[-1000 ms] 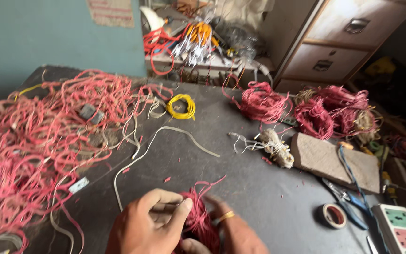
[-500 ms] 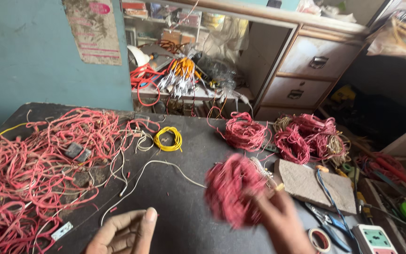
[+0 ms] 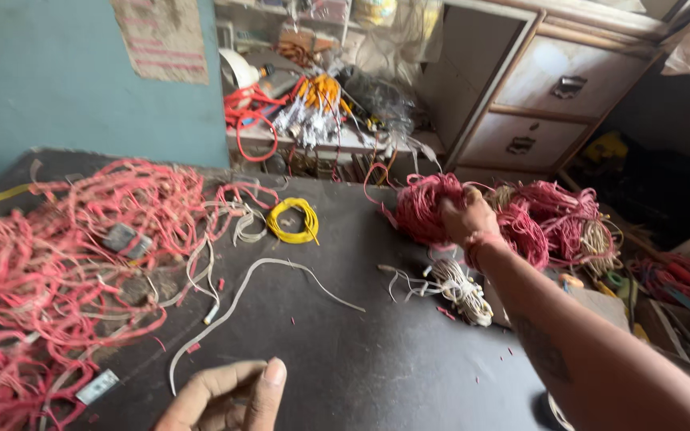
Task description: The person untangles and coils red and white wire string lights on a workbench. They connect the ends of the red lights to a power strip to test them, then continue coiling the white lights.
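From the head camera, the right hand (image 3: 463,217) is reaching far across the dark table (image 3: 377,359), its fingers clamped on a red wire bundle (image 3: 425,206) and holding it at the far edge, just beside the heap of red coils (image 3: 553,219). That bundle is looking light and springy, a loose wad of thin insulated wire; it is soft enough to squash, and stray loops are poking out, so a full-hand grasp around its thick middle is looking like the safest hold, since pinching one strand would probably just pull a loop loose. The left hand (image 3: 225,397) is hanging low at the near edge of the table, fingers loosely curled toward the thumb, holding nothing that can be made out. Just beyond it a long pale wire (image 3: 237,299) is snaking across the table, and a small yellow coil (image 3: 291,219) is sitting farther back, left of the bundle. A whitish tangle of wire (image 3: 461,289) is lying on the table just under the right forearm. Over on the table's left side a big sprawl of loose red wires (image 3: 57,263) is covering the surface. Behind the table, wooden drawers (image 3: 545,96) are standing at the right, well apart from the bundle.
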Available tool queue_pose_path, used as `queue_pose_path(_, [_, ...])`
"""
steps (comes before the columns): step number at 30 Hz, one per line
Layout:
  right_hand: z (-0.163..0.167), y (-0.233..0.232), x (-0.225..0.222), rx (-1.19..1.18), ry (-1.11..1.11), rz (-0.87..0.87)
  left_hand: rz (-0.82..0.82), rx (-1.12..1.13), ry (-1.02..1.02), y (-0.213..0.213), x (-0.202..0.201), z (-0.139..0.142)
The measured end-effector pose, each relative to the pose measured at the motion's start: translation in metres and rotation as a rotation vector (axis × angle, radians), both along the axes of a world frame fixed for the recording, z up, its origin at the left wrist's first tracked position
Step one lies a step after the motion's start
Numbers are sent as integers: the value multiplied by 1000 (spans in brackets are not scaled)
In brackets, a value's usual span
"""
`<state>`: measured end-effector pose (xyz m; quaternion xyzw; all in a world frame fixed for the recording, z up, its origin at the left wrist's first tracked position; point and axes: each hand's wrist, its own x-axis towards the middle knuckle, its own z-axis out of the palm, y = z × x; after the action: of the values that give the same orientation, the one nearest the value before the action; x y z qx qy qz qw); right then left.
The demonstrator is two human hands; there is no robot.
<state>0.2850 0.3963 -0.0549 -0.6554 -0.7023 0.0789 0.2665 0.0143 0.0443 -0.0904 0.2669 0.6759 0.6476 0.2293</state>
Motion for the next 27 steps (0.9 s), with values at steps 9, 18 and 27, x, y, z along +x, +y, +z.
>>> queue_pose_path(9, [24,-138,23,-182,-174,-67,-147,-204,-109,-16,-9,50])
queue_pose_path(18, [58,-204,7,-209,1504,300,-118,-142,-39,-26,-3,89])
queue_pose_path(27, [18,-333,-43,47,180,383,-198,-403,173,-34,1,100])
